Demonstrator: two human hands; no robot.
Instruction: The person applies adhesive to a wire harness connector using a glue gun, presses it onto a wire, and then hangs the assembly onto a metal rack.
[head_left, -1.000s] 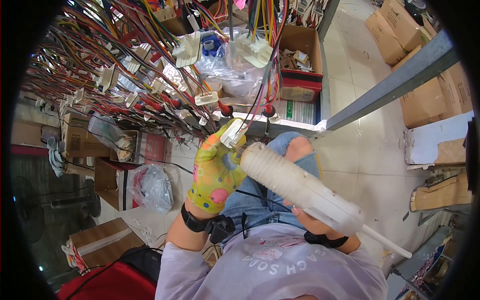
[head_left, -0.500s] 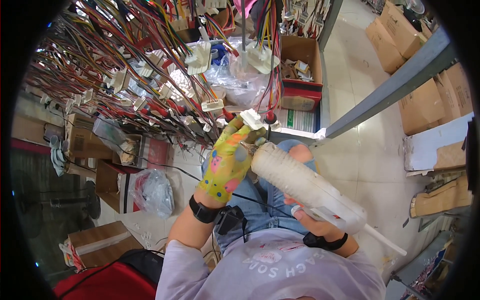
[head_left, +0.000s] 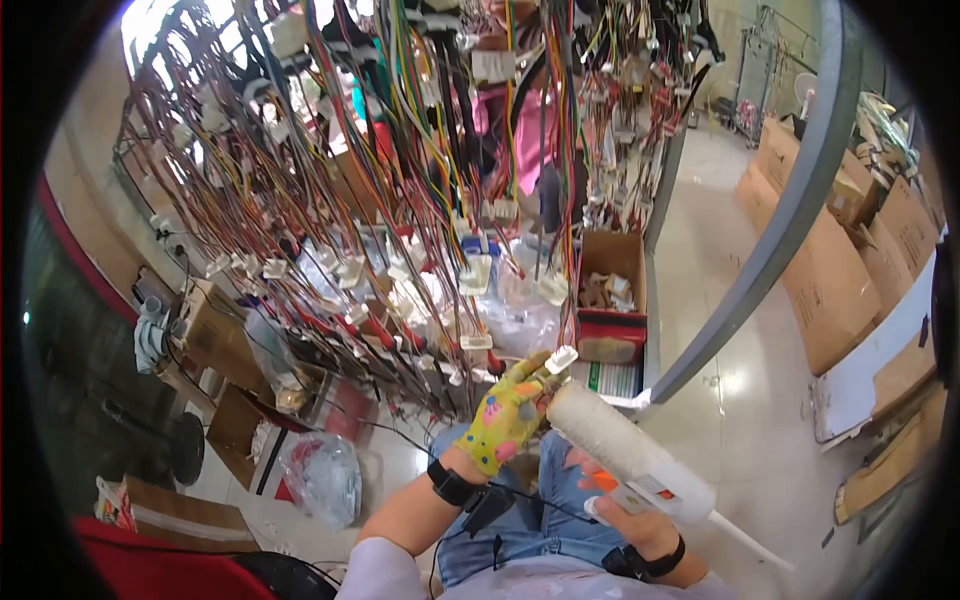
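Observation:
My left hand [head_left: 503, 425], in a yellow patterned glove, is closed on a white plastic connector [head_left: 562, 359] at the lower end of a hanging wire bundle. In my right hand [head_left: 645, 532] is a white hot glue gun [head_left: 635, 455], its front part wrapped in off-white material. A long white glue stick [head_left: 752, 541] sticks out of its back. The gun's front end sits close to my left fingers and just below the connector; whether the tip touches it I cannot tell. My right fingers are partly hidden behind the gun.
Many coloured wire bundles [head_left: 400, 190] with white connectors hang ahead. Behind them stands an open cardboard box [head_left: 612, 258] of small pieces. A grey metal post [head_left: 775, 265] slants up at the right, beside cardboard sheets [head_left: 810, 280]. A plastic bag [head_left: 322, 480] lies at left.
The view has tilted up, showing more of the hanging wires, so my hands appear lower and further right. My grips on the connector and glue gun look the same.

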